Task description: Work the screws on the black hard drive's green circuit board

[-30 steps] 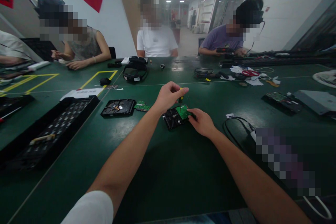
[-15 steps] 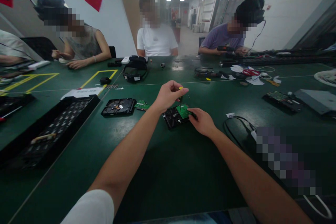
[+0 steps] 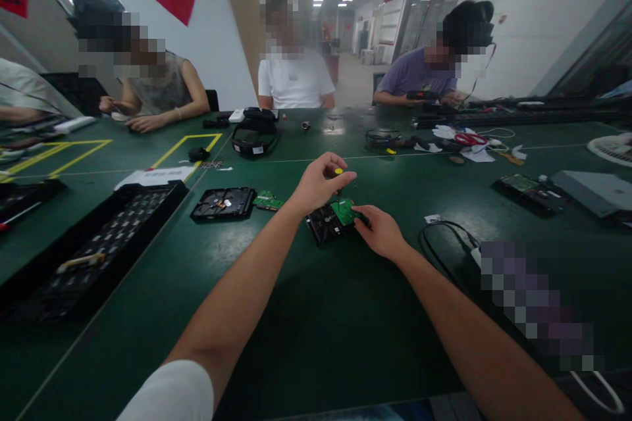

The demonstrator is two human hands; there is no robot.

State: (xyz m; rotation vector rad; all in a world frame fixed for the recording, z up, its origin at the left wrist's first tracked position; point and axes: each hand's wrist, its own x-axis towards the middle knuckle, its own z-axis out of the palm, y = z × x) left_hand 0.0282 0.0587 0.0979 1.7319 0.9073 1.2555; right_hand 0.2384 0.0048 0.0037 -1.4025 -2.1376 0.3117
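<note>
"Green and faintly shiny: that's the tabletop (image 3: 296,342) in the head view. What is the left hand (image 3: 323,182) doing above it?"

"Its thumb and fingers are closed around a slim screwdriver with a round yellow cap (image 3: 338,172), held roughly upright. The dark shaft points down at a flat green circuit board (image 3: 344,212); I can't tell whether the tip touches."

"Where is that board?"

"On the right part of a black rectangular hard drive (image 3: 323,225), which lies on the tabletop in front of the person."

"And the right hand (image 3: 380,230)?"

"Pinched around a slim black piece (image 3: 364,218) at the board's right edge. It's too small to tell whether that's a tool or part of the drive."

"What's to the left?"

"Another black drive (image 3: 222,204), with a loose green board (image 3: 268,200) just beside it. Farther over, a long black tray (image 3: 143,237) has a pale tan stick (image 3: 81,262) lying inside."

"To the right?"

"A dark drive with a green board showing (image 3: 530,194), near a grey metal-looking box (image 3: 600,192)."

"Anyone opposite?"

"A person in a white T-shirt (image 3: 296,82), seated between two others."
</note>
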